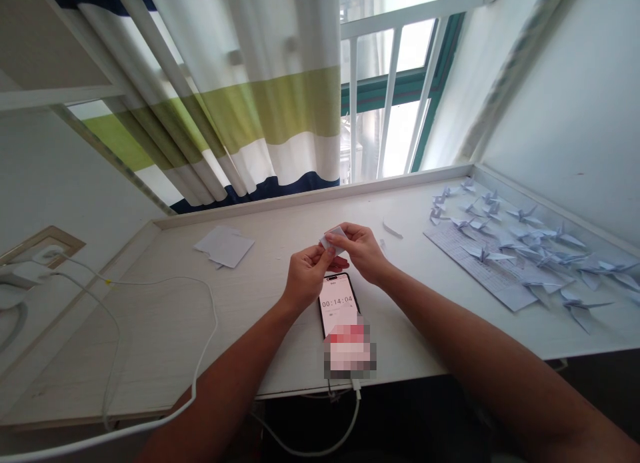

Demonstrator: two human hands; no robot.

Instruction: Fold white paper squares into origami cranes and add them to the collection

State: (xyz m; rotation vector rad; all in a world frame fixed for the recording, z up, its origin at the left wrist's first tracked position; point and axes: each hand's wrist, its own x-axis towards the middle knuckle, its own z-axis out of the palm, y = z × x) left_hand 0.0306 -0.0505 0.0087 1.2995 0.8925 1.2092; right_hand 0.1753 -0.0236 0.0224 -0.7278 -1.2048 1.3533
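Note:
Between my two hands is a small folded piece of white paper, held above the desk. My left hand pinches its lower left side with the thumb on top. My right hand grips it from the right, thumb pressed on its face. Parts of the paper are covered by the fingers. Just below the hands lies a phone showing a running-time display, its lower part blurred out. Off to the left sits a small stack of white paper squares.
Many folded paper cranes cover the desk's right side, some on a printed sheet. Paper scraps lie behind my right hand. A white cable runs across the left side from a wall socket. A raised rim edges the desk's back.

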